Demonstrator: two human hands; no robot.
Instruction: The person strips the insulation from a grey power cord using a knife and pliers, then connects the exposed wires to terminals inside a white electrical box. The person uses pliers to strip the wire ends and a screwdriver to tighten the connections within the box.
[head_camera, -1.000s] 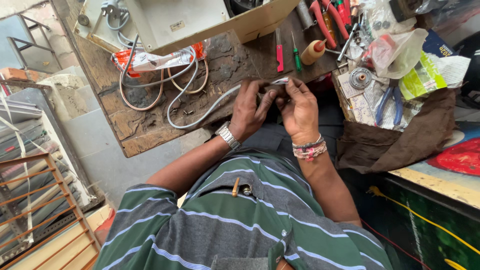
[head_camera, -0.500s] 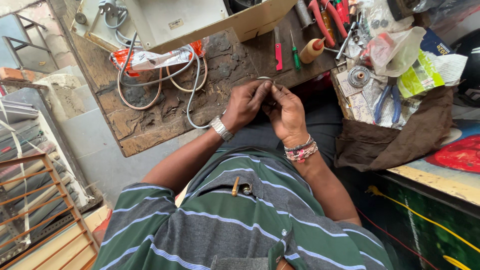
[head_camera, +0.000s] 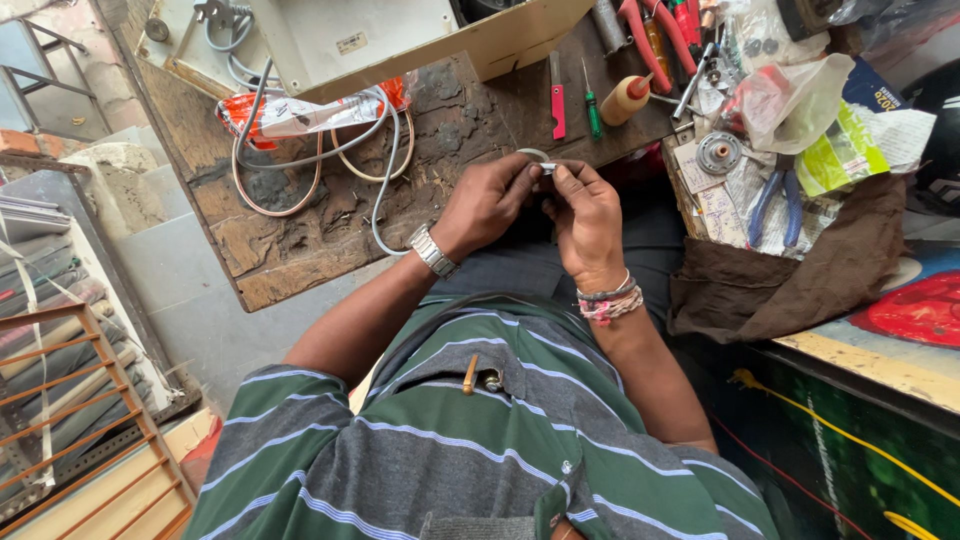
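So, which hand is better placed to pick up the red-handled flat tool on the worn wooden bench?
Probably the right hand: the red-handled flat tool lies just beyond it, while the left hand pinches the grey wire end.

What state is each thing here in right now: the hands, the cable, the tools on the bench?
left hand: pinching the cable end
right hand: pinching the same cable end
grey cable: looped loosely across the wooden bench
red screwdriver: lying flat, untouched
green screwdriver: lying flat, untouched
blue-handled pliers: lying on papers
squeeze bottle: on its side, capped
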